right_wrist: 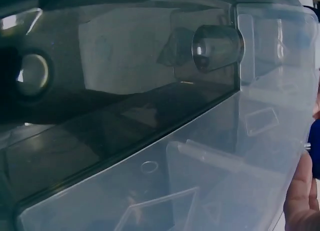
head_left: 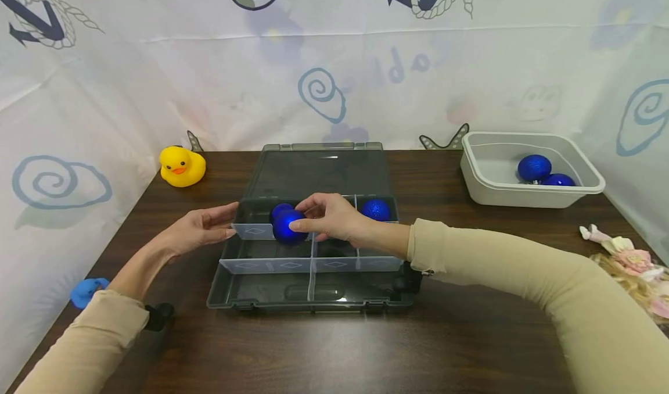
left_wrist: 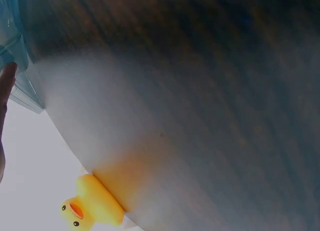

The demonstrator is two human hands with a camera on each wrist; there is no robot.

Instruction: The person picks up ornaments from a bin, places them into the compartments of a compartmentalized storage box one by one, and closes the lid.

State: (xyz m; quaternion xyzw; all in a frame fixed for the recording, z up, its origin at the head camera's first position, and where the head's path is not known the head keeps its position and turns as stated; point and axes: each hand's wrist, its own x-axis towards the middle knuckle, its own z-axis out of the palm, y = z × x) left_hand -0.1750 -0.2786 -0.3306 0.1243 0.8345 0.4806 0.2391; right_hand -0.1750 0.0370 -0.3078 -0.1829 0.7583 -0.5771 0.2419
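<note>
My right hand (head_left: 334, 218) pinches a shiny blue bauble (head_left: 289, 228) over the back left part of a grey see-through divider box (head_left: 261, 294). Just behind it, a second blue bauble (head_left: 281, 209) sits in the back row, partly hidden. One more, a glittery bauble (head_left: 376, 209), lies in the back right compartment. In the right wrist view the held bauble (right_wrist: 315, 148) and my fingers (right_wrist: 299, 196) show only at the right edge. Fingers extended, my left hand (head_left: 201, 228) is at the box's left side, by the back row.
The box's lid (head_left: 321, 173) leans open at the back. A light grey tub (head_left: 481, 193) with two blue baubles stands at the back right. A yellow rubber duck (head_left: 182, 166) is back left, a blue toy (head_left: 87, 292) at the left edge, a flowered item (head_left: 629, 260) at right.
</note>
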